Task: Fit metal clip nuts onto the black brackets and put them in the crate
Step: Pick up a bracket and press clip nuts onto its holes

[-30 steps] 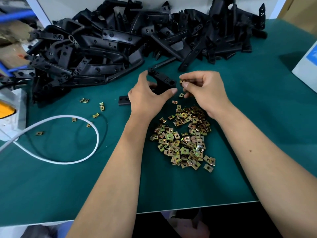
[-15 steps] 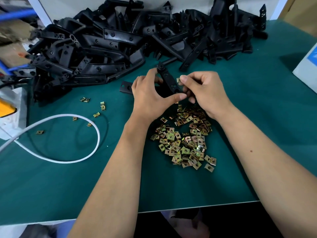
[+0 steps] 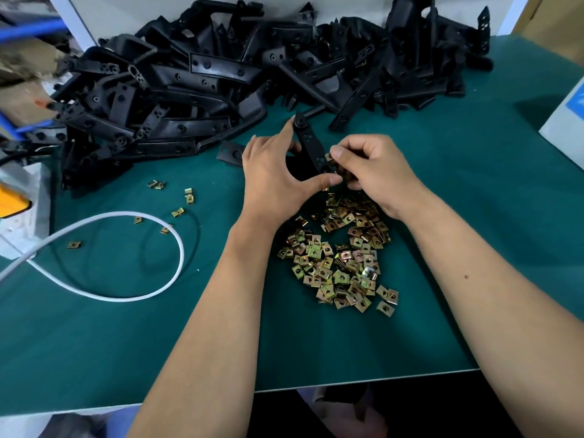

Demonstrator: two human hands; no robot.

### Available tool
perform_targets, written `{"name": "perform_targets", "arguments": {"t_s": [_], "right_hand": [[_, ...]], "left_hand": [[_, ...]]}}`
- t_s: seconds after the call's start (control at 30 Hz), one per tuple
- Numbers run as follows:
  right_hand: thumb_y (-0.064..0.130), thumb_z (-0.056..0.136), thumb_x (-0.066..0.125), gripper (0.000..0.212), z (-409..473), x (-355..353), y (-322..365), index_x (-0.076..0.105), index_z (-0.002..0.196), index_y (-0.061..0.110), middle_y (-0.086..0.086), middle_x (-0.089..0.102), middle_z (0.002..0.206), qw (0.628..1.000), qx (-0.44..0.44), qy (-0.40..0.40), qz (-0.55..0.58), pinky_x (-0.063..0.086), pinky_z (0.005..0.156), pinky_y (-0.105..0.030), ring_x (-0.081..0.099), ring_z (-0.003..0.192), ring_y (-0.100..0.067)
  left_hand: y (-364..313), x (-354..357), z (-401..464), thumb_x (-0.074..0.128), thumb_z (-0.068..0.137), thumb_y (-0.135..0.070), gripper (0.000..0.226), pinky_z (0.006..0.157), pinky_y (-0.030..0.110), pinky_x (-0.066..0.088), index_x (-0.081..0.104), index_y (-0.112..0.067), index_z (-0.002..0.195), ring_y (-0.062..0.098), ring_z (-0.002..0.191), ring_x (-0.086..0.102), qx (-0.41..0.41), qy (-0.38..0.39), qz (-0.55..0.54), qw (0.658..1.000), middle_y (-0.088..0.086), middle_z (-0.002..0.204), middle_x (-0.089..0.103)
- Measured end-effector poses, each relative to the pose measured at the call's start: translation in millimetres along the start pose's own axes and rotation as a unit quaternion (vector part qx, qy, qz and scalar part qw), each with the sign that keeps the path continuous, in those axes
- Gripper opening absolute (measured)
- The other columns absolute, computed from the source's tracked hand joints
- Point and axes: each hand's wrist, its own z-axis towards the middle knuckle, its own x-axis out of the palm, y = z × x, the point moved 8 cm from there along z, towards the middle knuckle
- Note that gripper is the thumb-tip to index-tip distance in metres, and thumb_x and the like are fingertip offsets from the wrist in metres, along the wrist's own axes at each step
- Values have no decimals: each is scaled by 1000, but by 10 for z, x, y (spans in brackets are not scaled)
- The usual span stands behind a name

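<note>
My left hand (image 3: 275,178) grips a black bracket (image 3: 308,143) between index finger and thumb, holding it upright above the green mat. My right hand (image 3: 373,169) pinches a brass-coloured clip nut (image 3: 329,157) against the bracket's right edge near its lower end. Just below my hands, a heap of clip nuts (image 3: 341,254) lies on the mat. A big pile of black brackets (image 3: 221,80) fills the back of the table. No crate is in view.
A white cable (image 3: 151,292) loops over the mat at the left, with a few stray clip nuts (image 3: 189,196) around it. A white and yellow device (image 3: 12,210) sits at the left edge and a white box (image 3: 565,128) at the right. The table's front edge (image 3: 347,384) is close to me.
My left hand has lifted and turned the bracket upright and away from me. My right hand has brought the clip nut in against the bracket's edge.
</note>
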Motion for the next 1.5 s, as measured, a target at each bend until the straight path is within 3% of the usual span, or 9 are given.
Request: {"name": "perform_targets", "arguments": {"t_s": [0.17,0.4,0.5,0.7,0.9,1.03,1.17,1.3,1.5], "right_hand": [[34,98,67,23,-12,-15,28,75,77,38,17,68,71,1000,-4,-19,-16,53,60,-16,64,71,4],[28,96,70,16,-32,-19,65,78,84,23,3,71,74,999,-15,-29,-21,56,61,-21,64,69,-1],[26,96,70,17,-38,-1,75,78,82,22,11,69,69,999,-19,-21,-26,56,63,-22,64,67,0],[23,97,69,18,-55,14,139,79,84,18,6,74,73,997,-52,-16,-55,59,75,-37,70,70,-10],[30,102,62,25,-47,-1,172,80,86,22,15,67,62,991,-66,-25,-110,44,61,-19,56,56,3],[24,101,64,18,-44,-108,200,81,102,22,16,74,85,979,-78,-42,-183,44,76,-6,67,83,3],[34,91,76,13,-55,13,225,80,101,26,8,69,94,952,-108,24,-286,48,82,-32,62,91,-12],[48,84,80,25,-89,185,202,76,101,30,2,58,97,922,-92,74,-369,46,79,-37,54,96,-18],[34,98,66,26,-121,272,267,71,105,9,-7,64,103,883,-106,49,-454,50,89,-47,56,106,-29]], "left_hand": [[-32,-13,-6,78,65,-75,114,125,40,18,43,-14,154,11,118,58,12,-11,4,1000,-8,113,67],[-83,9,0,80,64,-73,110,124,36,21,47,-15,151,6,114,61,20,-15,12,1000,-10,113,69],[-82,19,7,81,63,-73,110,123,36,20,47,-16,151,7,115,61,22,-10,15,1000,-10,112,69],[-112,1,5,81,60,-75,108,119,35,28,52,-17,145,10,110,62,22,-24,44,999,-10,108,69],[-7,-65,27,78,64,-77,97,106,42,44,60,-10,132,17,109,62,-42,-30,24,998,-6,109,69],[207,-238,-13,75,64,-79,78,96,43,50,61,-20,113,16,97,64,-132,-101,-15,986,-9,97,68],[247,-274,-63,77,64,-77,64,93,45,51,56,-24,96,13,87,60,-160,-125,-38,978,-15,83,60],[226,-226,-46,78,65,-74,67,94,45,51,59,-21,101,16,91,63,-151,-105,-41,982,-10,89,66],[144,-144,-36,84,66,-67,72,90,38,52,61,-16,111,13,94,63,-122,-72,-36,989,-8,97,68]]}}
